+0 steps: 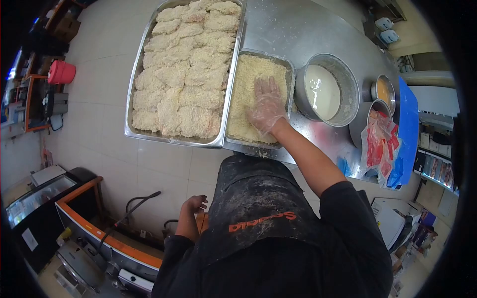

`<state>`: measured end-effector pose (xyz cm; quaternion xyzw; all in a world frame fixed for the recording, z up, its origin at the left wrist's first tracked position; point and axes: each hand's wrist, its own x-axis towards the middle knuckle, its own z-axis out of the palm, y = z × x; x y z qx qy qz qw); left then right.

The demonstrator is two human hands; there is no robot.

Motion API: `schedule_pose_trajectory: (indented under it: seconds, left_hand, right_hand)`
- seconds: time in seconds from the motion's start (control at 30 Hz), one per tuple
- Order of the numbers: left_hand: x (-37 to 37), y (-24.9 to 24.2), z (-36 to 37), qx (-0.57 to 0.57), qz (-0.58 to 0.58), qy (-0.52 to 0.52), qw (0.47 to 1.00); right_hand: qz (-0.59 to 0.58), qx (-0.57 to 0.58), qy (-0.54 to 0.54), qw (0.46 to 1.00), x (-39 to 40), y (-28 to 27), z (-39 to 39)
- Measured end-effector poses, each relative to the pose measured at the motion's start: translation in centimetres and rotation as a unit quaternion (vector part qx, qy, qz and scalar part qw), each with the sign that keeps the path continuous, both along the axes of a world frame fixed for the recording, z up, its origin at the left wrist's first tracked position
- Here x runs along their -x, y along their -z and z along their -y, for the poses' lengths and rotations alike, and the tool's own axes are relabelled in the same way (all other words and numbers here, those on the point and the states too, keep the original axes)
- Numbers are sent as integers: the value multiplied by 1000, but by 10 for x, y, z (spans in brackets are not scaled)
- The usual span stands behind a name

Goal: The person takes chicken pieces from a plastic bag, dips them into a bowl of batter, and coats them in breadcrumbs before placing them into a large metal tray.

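My right hand [268,106], in a clear plastic glove, lies flat with fingers stretched on pale breadcrumbs [248,74]. The crumbs fill a shallow metal tray [291,74] on the steel table. My left hand [195,203] is bare and hangs low beside my apron [263,193], fingers loosely curled and holding nothing. Left of the crumb tray is a larger metal tray [171,141], filled with rows of crumb-coated pieces [191,74]. To the right of my gloved hand stands a round metal pot [351,89] with white batter [322,92] in it.
Farther right on the steel table [278,25] are a pot of orange liquid [383,93], a metal container with red and clear plastic bags [380,141], and a blue board [408,124]. A pink bucket [62,72] and an orange-edged counter [109,236] are at left.
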<state>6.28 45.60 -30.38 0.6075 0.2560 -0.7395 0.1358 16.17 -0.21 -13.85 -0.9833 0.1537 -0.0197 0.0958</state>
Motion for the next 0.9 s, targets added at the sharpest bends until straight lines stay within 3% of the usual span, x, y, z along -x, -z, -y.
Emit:
schedule_pose_trajectory:
  seconds: [0.1, 0.2, 0.3, 0.4, 0.5, 0.6, 0.7, 0.8, 0.9]
  left_hand:
    - [12, 6, -9, -7, -20, -2, 1000]
    - [11, -13, 0, -5, -1, 20, 1000]
    - [11, -23, 3, -8, 6, 23, 1000]
    - [14, -11, -3, 4, 3, 0, 1000]
    - [8, -12, 6, -3, 13, -4, 1000]
    - [4, -5, 7, 4, 6, 0, 1000]
    - [13, 14, -7, 41, 17, -60, 997]
    - [14, 4, -4, 20, 9, -76, 997]
    - [22, 13, -13, 8, 1, -81, 997]
  right_hand:
    - [-148, -28, -4, 989, -12, -28, 4]
    - [-171, -4, -4, 985, -8, -71, -9]
    - [-103, 79, -38, 991, 7, -9, -15]
    - [-182, 164, -74, 967, -15, 4, 1]
    - [-39, 127, -70, 989, -22, 18, 20]
    - [-167, -49, -67, 982, -39, -42, 40]
    - [-275, -202, 10, 940, -63, -91, 62]
    - [-303, -271, -92, 909, -70, -130, 87]
    - [-235, -221, -157, 933, -79, -100, 112]
